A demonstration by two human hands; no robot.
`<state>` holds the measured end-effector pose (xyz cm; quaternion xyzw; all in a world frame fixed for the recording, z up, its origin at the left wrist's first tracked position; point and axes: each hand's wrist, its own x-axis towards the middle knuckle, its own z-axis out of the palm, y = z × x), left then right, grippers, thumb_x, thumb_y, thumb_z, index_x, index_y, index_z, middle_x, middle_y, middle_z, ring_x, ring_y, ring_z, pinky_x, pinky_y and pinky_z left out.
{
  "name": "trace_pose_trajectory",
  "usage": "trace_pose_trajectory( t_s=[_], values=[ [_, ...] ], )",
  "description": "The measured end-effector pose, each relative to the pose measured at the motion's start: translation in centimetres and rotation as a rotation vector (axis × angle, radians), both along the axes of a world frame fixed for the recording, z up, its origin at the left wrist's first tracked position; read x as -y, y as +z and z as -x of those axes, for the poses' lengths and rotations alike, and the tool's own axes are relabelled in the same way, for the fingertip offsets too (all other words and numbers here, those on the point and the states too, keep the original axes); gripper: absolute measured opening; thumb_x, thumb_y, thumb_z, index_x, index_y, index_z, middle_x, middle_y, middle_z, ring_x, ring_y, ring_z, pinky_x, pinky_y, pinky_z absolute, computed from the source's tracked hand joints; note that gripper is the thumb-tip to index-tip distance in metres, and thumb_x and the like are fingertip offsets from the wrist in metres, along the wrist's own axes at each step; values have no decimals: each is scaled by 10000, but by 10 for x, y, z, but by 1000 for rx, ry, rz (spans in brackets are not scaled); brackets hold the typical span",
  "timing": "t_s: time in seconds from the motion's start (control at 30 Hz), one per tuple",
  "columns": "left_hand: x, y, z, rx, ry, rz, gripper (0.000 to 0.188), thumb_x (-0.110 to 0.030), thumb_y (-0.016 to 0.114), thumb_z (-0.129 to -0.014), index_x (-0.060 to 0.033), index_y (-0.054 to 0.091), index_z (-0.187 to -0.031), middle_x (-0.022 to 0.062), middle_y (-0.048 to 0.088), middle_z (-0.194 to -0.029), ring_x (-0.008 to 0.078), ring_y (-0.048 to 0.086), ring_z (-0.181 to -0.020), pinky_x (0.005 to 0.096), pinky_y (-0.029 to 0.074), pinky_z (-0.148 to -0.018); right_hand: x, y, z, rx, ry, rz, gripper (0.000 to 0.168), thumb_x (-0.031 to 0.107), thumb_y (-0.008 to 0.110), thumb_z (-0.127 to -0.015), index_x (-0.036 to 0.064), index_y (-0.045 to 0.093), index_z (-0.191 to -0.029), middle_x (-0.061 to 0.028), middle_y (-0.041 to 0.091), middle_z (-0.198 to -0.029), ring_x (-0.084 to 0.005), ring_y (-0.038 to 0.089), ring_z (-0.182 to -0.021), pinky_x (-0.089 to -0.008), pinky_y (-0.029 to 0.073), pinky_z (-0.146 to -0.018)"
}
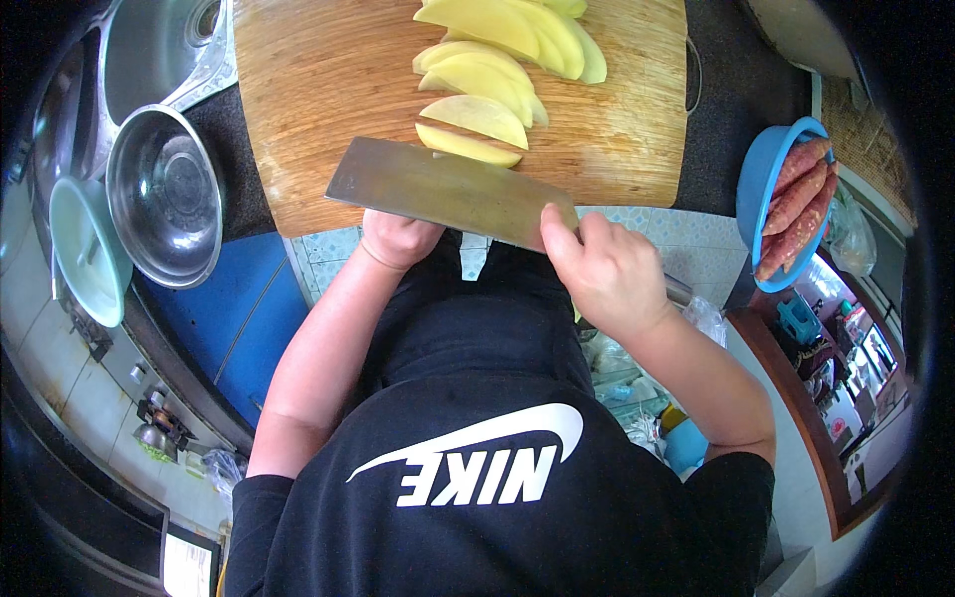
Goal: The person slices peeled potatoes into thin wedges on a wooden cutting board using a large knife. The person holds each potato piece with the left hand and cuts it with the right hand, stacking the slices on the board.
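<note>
A Chinese cleaver (455, 186) is in the grip of my right hand (608, 269), its broad blade slanting over the near edge of a wooden cutting board (321, 97). My left hand (403, 237) is below the blade at the board's front edge. The cleaver covers its fingers, so whether they hold anything is hidden. Beyond the blade lies a row of pale yellow slices (477, 78) that look like peeled potato, fanned over one another. The nearest slice (468, 145) lies right by the blade's far edge, with another slice (477, 118) just behind it.
Left of the board are a stainless steel bowl (168, 194), a pale green plastic basin (86, 254) and a metal sink (153, 56). On the right, a blue basin (753, 179) holds several red-skinned sweet potatoes (800, 198). Plastic bags (705, 321) lie low beside me.
</note>
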<state>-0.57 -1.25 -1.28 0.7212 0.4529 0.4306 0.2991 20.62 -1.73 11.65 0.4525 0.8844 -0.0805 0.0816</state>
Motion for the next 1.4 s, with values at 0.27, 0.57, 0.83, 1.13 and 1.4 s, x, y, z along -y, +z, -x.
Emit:
trace_pose_trajectory(
  t_s=[0.27, 0.57, 0.83, 1.13, 1.4],
  values=[
    [12, -16, 5, 4, -25, 321, 280, -51, 580, -736, -43, 578, -1015, 96, 594, -1000, 278, 574, -908, 388, 452, -804, -3, -7, -1, -13, 46, 80, 266, 103, 556, -716, 16, 504, -962, -48, 462, -617, -175, 554, -491, -283, 450, -409],
    [-5, 5, 3, -128, -65, -124, 292, 45, 622, -571, 1, 643, -858, 109, 622, -901, 301, 595, -858, 404, 466, -797, -17, -7, -1, -97, 49, 164, 167, 118, 526, -762, 28, 479, -894, -70, 511, -555, -202, 582, -451, -313, 461, -371],
    [-4, 2, 0, -174, 3, -224, 291, 34, 618, -498, -6, 656, -784, 98, 630, -864, 301, 604, -838, 409, 481, -784, -21, -5, -2, -136, 27, 187, 125, 106, 533, -755, 39, 466, -837, -80, 522, -541, -228, 595, -465, -335, 469, -386],
    [-10, 13, 0, -294, -33, -288, 153, 106, 644, -584, 39, 635, -722, 162, 631, -824, 316, 628, -768, 408, 509, -750, -42, -11, 14, -248, -34, 288, 92, 74, 523, -746, 33, 447, -778, -110, 558, -534, -266, 614, -505, -362, 490, -420],
    [-14, 17, -2, -289, -29, -337, 222, 24, 617, -528, 17, 644, -748, 117, 624, -822, 249, 615, -716, 326, 523, -679, -56, -25, 21, -225, -20, 352, 110, 85, 510, -794, 30, 452, -869, -137, 565, -567, -296, 618, -552, -388, 498, -468]
  ],
)
